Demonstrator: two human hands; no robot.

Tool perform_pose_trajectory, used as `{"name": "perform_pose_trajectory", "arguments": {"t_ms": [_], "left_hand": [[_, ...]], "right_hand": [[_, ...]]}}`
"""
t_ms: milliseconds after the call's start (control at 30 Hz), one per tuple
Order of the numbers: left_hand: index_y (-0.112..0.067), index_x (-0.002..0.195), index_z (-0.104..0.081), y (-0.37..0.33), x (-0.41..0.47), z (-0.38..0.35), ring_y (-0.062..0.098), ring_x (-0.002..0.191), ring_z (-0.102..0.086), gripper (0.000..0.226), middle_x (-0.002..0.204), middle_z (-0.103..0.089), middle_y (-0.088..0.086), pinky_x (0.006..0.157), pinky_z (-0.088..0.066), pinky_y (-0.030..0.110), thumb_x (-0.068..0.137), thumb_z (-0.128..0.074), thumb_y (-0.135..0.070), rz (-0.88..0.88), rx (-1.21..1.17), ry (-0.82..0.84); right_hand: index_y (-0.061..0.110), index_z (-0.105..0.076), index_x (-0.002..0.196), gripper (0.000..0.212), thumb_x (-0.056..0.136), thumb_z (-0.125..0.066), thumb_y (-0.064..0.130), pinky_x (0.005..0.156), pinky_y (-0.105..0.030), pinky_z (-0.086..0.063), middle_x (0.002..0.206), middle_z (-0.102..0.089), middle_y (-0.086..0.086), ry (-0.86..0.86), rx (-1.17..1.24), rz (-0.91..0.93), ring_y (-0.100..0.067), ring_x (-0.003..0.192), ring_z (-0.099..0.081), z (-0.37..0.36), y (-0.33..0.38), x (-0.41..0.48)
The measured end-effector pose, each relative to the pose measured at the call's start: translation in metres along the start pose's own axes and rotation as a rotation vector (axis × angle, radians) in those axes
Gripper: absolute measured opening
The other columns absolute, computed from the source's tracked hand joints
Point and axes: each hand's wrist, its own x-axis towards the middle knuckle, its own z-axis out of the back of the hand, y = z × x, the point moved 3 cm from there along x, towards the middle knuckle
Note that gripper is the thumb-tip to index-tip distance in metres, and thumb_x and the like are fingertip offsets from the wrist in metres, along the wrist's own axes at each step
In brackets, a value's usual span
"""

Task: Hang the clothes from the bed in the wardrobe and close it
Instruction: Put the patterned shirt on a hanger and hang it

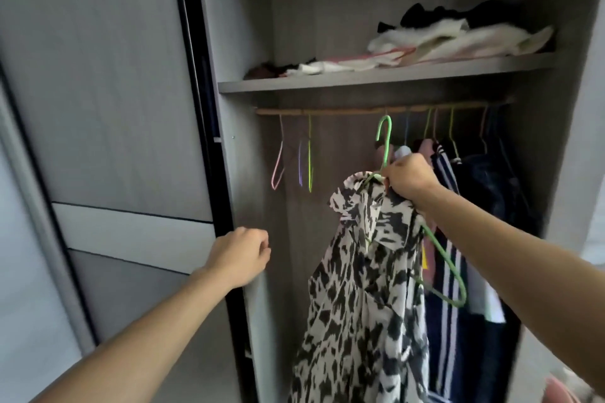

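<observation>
**Patterned blouse on a green hanger, held up inside the open wardrobe**

The fingers (389,180) of the right hand (407,178) are curled tight round the neck of a green wire hanger (388,144), whose hook points up just below the rail (343,110) without touching it. A black-and-white patterned blouse (363,288) hangs from the hanger, with one hanger arm sticking out bare to the right. The left hand (240,255) is loosely curled and holds nothing, close to the front edge of the wardrobe (242,173) side panel. Empty coloured hangers (310,154) hang at the rail's left end, and hung clothes (484,206) crowd the right end. Above, the shelf (360,78) carries folded clothes (442,39). The sliding door (114,108) stands pushed aside to the left.
</observation>
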Motion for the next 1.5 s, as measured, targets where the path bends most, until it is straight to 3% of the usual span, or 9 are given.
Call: {"name": "perform_pose_trajectory", "arguments": {"t_ms": [233,467,667,967,1067,1200,1267,1367,1500], "left_hand": [[-0.028,0.084,-0.058,0.022,0.134,-0.016,0.014,0.073,-0.057,0.015,0.081,-0.062,-0.009,0.058,-0.035,0.028,0.092,-0.05,-0.038,-0.045,0.042,-0.045],[-0.027,0.09,-0.061,0.036,0.218,-0.041,0.022,0.086,-0.064,0.017,0.091,-0.066,-0.005,0.065,-0.045,0.029,0.089,-0.053,-0.042,-0.06,0.014,-0.086],[-0.027,0.091,-0.062,0.051,0.271,-0.055,0.026,0.091,-0.064,0.016,0.094,-0.066,-0.004,0.07,-0.045,0.032,0.088,-0.053,-0.04,-0.12,0.006,-0.112],[-0.025,0.095,-0.06,0.083,0.311,-0.076,0.027,0.101,-0.062,0.021,0.104,-0.066,0.0,0.074,-0.044,0.032,0.089,-0.052,-0.043,-0.296,0.055,-0.031],[-0.024,0.097,-0.059,0.098,0.317,-0.075,0.028,0.102,-0.061,0.023,0.106,-0.066,0.001,0.076,-0.044,0.033,0.09,-0.05,-0.044,-0.346,0.063,-0.051],[-0.023,0.1,-0.058,0.111,0.32,-0.078,0.029,0.103,-0.061,0.024,0.107,-0.065,0.002,0.077,-0.044,0.034,0.091,-0.048,-0.043,-0.414,0.061,-0.069],[-0.021,0.099,-0.058,0.117,0.318,-0.081,0.029,0.104,-0.06,0.023,0.108,-0.065,0.002,0.078,-0.044,0.034,0.091,-0.048,-0.041,-0.439,0.07,-0.075],[-0.019,0.097,-0.057,0.125,0.317,-0.086,0.03,0.103,-0.06,0.023,0.108,-0.065,0.004,0.077,-0.044,0.034,0.092,-0.047,-0.039,-0.467,0.074,-0.053],[-0.019,0.098,-0.059,0.126,0.317,-0.087,0.029,0.104,-0.06,0.027,0.108,-0.065,0.004,0.077,-0.044,0.034,0.092,-0.046,-0.042,-0.485,0.047,-0.052]], "right_hand": [[0.011,-0.065,0.097,0.019,0.09,-0.054,0.025,0.07,-0.035,-0.045,0.088,-0.061,-0.01,-0.19,-0.426,0.102,-0.033,0.086,-0.062,-0.04,0.04,0.137],[0.008,-0.065,0.103,0.017,0.092,-0.059,0.02,0.083,-0.045,-0.054,0.105,-0.067,-0.014,-0.274,-0.462,0.056,-0.034,0.097,-0.065,-0.08,0.027,0.242],[0.006,-0.053,0.126,0.038,0.095,-0.053,0.028,0.078,-0.037,-0.046,0.124,-0.058,-0.018,-0.209,-0.613,-0.061,-0.036,0.112,-0.058,-0.093,0.006,0.282],[0.007,-0.062,0.106,0.018,0.094,-0.053,0.016,0.072,-0.037,-0.046,0.107,-0.064,-0.015,-0.342,-0.887,-0.009,-0.033,0.097,-0.063,-0.132,0.01,0.276],[0.012,-0.066,0.103,0.019,0.091,-0.057,0.024,0.074,-0.039,-0.051,0.106,-0.067,-0.013,-0.524,-0.812,0.205,-0.034,0.096,-0.064,-0.155,0.045,0.261],[0.016,-0.071,0.094,0.043,0.08,-0.062,0.056,0.08,-0.035,-0.054,0.096,-0.071,-0.007,-0.059,-0.564,0.087,-0.025,0.093,-0.067,-0.235,0.067,0.253],[0.01,-0.071,0.079,0.041,0.073,-0.066,0.051,0.08,-0.039,-0.057,0.084,-0.072,-0.01,0.087,-0.39,-0.047,-0.026,0.084,-0.07,-0.266,0.06,0.255],[0.007,-0.057,0.066,0.032,0.085,-0.06,0.033,0.077,-0.038,-0.055,0.086,-0.07,-0.016,-0.055,-0.334,-0.054,-0.034,0.088,-0.068,-0.266,0.064,0.255],[0.013,-0.067,0.089,0.023,0.092,-0.055,0.033,0.082,-0.037,-0.048,0.106,-0.067,-0.019,-0.275,-0.329,-0.038,-0.037,0.104,-0.062,-0.224,0.085,0.252]]}}
